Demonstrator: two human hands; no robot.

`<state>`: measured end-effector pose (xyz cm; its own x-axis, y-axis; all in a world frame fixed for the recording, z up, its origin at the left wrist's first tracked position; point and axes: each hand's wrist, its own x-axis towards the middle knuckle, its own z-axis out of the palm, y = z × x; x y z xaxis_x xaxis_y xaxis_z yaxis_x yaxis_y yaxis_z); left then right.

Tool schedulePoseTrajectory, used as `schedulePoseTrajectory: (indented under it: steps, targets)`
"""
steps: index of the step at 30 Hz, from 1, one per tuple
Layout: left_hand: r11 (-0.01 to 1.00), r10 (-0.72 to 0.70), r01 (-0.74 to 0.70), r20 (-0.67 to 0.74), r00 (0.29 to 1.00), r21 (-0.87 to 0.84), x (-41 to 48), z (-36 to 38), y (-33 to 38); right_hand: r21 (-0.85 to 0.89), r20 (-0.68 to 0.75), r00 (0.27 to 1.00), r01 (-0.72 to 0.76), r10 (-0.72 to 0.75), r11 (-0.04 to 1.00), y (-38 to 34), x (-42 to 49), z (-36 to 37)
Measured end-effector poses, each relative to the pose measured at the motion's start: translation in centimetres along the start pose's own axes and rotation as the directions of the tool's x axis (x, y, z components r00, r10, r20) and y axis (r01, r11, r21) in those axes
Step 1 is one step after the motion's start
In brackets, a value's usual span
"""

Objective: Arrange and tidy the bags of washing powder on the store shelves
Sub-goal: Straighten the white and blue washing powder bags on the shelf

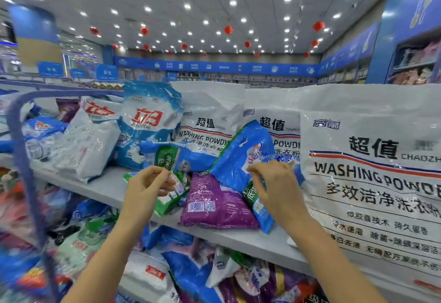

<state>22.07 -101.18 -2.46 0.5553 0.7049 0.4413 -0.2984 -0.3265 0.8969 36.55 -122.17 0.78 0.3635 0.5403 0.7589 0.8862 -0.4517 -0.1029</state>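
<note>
Small washing-powder bags lie jumbled on the top shelf (107, 190). My left hand (149, 184) has its fingers curled on the top edge of a green and white bag (169, 201) lying flat. My right hand (272, 181) pinches the edge of a blue bag (238, 159) that leans tilted over a purple bag (214, 203) lying flat. A second blue and green bag (259, 209) sticks out under my right wrist. Another blue bag with a green patch (176, 156) lies behind them.
Large white washing powder sacks (372, 173) stand along the right and back of the shelf. A tall blue and white bag (149, 121) and white bags (88, 150) stand at the left. The lower shelf (191, 269) holds several mixed bags. A blue cart frame (21, 150) rises at left.
</note>
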Motion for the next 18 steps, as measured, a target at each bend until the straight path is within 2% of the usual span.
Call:
schedulePoseTrajectory:
  steps: [5, 8, 10, 13, 15, 18]
  targets:
    - [0.998, 0.047, -0.049, 0.089, 0.995, 0.028, 2.2, -3.1, -1.7, -0.198, 0.191, 0.974, 0.157, -0.119, 0.967, 0.2, 7.1, 4.6]
    - [0.996, 0.071, -0.078, 0.195, 0.978, 0.032, 4.4, -4.7, -3.0, -0.362, 0.452, 0.876, 0.354, -0.17, 0.862, 0.3, 10.1, 7.9]
    - [0.995, 0.086, -0.098, 0.259, 0.962, 0.031, 6.1, -5.8, -3.8, -0.417, 0.553, 0.824, 0.4, -0.121, 0.816, 0.4, 10.9, 9.1]
    - [0.995, 0.092, -0.096, 0.347, 0.933, -0.006, 8.5, -7.1, -4.8, -0.496, 0.538, 0.841, 0.368, -0.054, 0.786, 0.9, 11.4, 8.7]
    - [0.993, 0.112, -0.116, 0.406, 0.907, -0.016, 9.7, -7.3, -5.1, -0.564, 0.479, 0.878, 0.303, 0.005, 0.768, 1.4, 11.8, 7.4]
    - [0.989, 0.145, -0.118, 0.486, 0.862, -0.087, 10.8, -7.0, -5.0, -0.598, 0.281, 0.956, 0.109, 0.08, 0.794, 2.1, 12.0, 4.6]
